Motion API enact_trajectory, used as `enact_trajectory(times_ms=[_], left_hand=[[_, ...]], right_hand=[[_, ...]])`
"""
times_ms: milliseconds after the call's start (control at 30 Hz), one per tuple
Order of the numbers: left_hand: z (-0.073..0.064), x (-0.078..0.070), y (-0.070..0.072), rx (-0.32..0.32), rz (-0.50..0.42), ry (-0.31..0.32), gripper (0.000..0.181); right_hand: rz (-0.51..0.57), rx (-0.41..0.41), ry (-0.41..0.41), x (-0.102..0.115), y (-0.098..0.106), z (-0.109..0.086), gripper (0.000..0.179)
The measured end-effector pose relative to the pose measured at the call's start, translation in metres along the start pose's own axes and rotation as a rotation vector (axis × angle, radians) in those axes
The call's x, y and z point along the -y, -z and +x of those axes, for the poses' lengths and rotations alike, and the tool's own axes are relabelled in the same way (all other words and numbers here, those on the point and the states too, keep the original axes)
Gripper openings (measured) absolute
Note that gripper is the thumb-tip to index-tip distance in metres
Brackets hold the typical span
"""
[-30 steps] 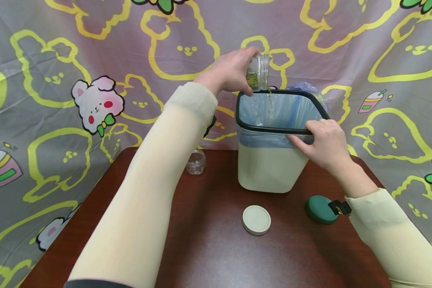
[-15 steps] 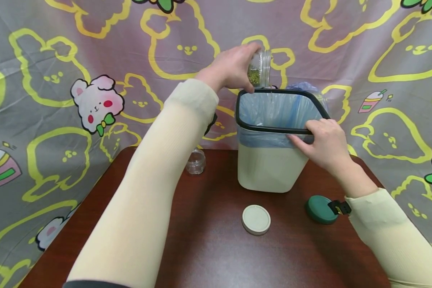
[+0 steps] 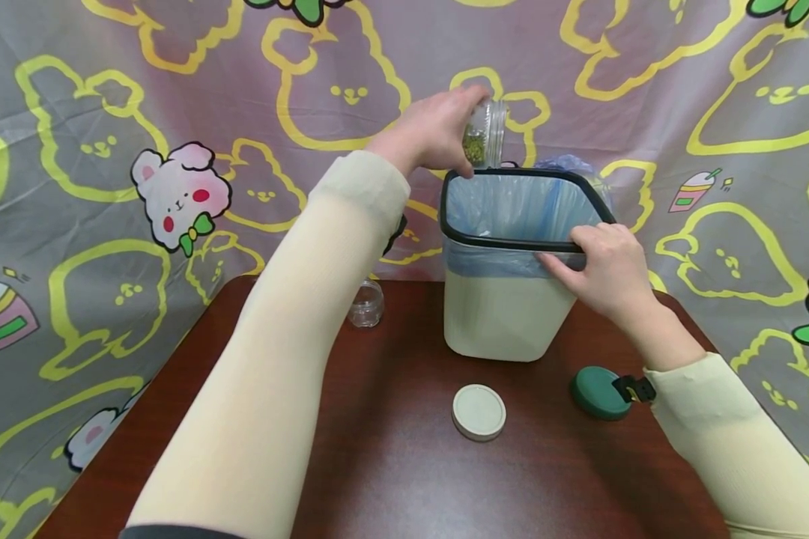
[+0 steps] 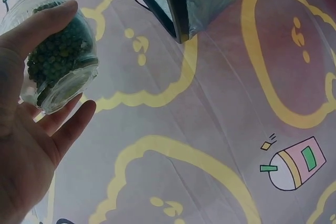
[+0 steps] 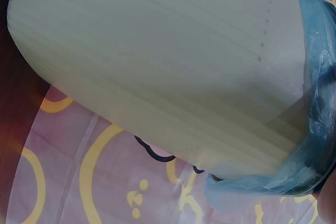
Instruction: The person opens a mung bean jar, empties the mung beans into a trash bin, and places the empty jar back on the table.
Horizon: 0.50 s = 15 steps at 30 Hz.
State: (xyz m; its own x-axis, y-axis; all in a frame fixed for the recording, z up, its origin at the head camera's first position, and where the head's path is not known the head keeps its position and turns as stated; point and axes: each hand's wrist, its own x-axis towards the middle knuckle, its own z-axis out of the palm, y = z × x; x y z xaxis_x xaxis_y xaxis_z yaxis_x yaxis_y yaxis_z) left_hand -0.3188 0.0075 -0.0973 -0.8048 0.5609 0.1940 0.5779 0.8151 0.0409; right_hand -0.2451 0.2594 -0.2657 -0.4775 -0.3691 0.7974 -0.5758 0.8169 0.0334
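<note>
Your bin (image 3: 505, 314) sits at twelve o'clock on the table (image 3: 391, 479), your right hand (image 3: 603, 269) gripping its black rim as before. Your left hand (image 3: 431, 135) clasps the jar (image 3: 485, 138) at the far rim; it has tipped back, and the green grains have stopped falling. An empty jar (image 3: 366, 303) stands at ten o'clock; two lids (image 3: 479, 412) lie nearer, nothing obstructing.

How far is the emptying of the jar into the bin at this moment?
Done: two lids lie off on the table. In hand: the left hand tips the jar over the bin; the right hand holds its rim. Left: green beans remain inside.
</note>
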Motion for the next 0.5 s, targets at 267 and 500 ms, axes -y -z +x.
enact_trajectory(times_ms=[267,500], left_hand=[[-0.0002,0.0005,-0.0001,-0.01,0.009,-0.017,0.102],[0.0005,0.0002,0.0003,-0.003,0.017,-0.013,0.104]], right_hand=[[0.002,-0.004,0.001,0.0008,0.0008,0.0006,0.04],[0.004,-0.002,-0.005,0.0012,0.0016,0.0003,0.04]])
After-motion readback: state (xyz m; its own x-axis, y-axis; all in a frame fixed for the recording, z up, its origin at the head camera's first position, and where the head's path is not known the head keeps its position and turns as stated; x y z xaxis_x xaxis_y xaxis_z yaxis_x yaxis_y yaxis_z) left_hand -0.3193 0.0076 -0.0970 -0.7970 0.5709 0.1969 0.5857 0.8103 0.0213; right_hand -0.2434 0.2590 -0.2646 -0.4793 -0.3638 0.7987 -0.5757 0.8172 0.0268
